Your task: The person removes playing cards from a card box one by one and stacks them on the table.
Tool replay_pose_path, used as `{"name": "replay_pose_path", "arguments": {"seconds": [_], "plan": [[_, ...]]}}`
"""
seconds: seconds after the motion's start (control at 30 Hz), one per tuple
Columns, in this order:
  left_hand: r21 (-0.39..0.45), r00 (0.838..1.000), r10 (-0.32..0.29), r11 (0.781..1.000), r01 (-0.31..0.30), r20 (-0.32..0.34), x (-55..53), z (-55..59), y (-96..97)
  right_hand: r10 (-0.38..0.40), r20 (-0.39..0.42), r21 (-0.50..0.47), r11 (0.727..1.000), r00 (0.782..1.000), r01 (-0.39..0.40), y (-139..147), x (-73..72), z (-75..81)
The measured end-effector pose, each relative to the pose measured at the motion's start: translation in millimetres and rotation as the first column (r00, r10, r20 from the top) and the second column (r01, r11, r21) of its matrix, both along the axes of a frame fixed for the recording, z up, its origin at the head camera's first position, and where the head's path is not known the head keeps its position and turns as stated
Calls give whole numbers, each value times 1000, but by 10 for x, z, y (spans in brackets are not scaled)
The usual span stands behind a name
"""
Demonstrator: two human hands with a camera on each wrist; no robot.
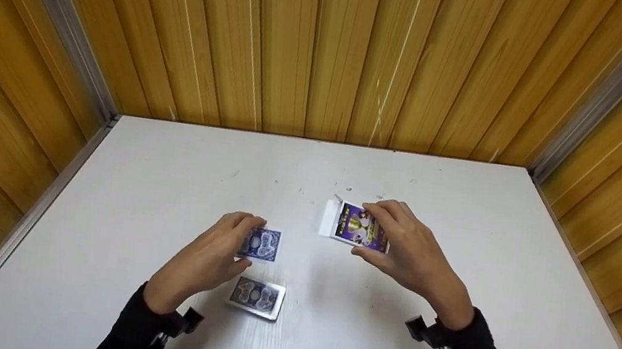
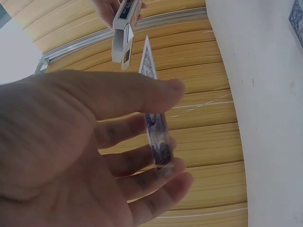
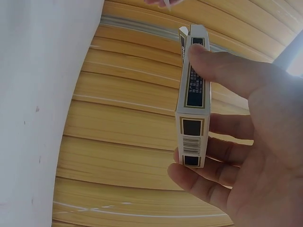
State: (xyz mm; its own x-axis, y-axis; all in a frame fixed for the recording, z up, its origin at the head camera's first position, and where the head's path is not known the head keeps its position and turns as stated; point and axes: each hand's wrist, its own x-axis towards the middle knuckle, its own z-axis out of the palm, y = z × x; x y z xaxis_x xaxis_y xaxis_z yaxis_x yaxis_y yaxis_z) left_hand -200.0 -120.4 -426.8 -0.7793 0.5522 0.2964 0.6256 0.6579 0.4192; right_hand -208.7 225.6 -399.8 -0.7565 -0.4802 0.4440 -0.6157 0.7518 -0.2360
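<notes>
My left hand [image 1: 214, 256] pinches a blue-backed playing card [image 1: 263, 244] between thumb and fingers, above the table. In the left wrist view that card [image 2: 158, 135] is seen nearly edge-on. Just below the hand, a deck of playing cards [image 1: 256, 297] lies on the table, blue back up. My right hand [image 1: 414, 250] grips a playing card box [image 1: 354, 225] by its two long edges, its purple printed face up. The box's flap end is open and points left toward the card. A barcode shows on the box's closed end [image 3: 191, 145] in the right wrist view.
The white table [image 1: 161, 176] has small dark scuffs [image 1: 349, 189] beyond the hands. Wood-patterned panels [image 1: 337, 47] rise behind it and on both sides, with metal posts at the corners. A small dark camera mount [image 1: 429, 334] sits on each wrist.
</notes>
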Motion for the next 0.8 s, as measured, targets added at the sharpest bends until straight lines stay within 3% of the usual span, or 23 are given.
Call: {"name": "replay_pose_path", "arguments": {"seconds": [0.2,0.43,0.67,0.8], "plan": [[-84,991,-3,996,15,132,33,-7,7,-26,23,-1,1000,999,26,43,-47,-24],[-144,980,-25,988,54,196,37,-54,34,-29,29,-5,1000,999,29,57,-59,-43],[-191,952,33,981,26,304,59,-123,118,-32,38,8,999,999,32,63,-60,-49],[-218,948,28,975,44,318,73,-188,184,-32,41,13,999,999,32,61,-62,-42]]}}
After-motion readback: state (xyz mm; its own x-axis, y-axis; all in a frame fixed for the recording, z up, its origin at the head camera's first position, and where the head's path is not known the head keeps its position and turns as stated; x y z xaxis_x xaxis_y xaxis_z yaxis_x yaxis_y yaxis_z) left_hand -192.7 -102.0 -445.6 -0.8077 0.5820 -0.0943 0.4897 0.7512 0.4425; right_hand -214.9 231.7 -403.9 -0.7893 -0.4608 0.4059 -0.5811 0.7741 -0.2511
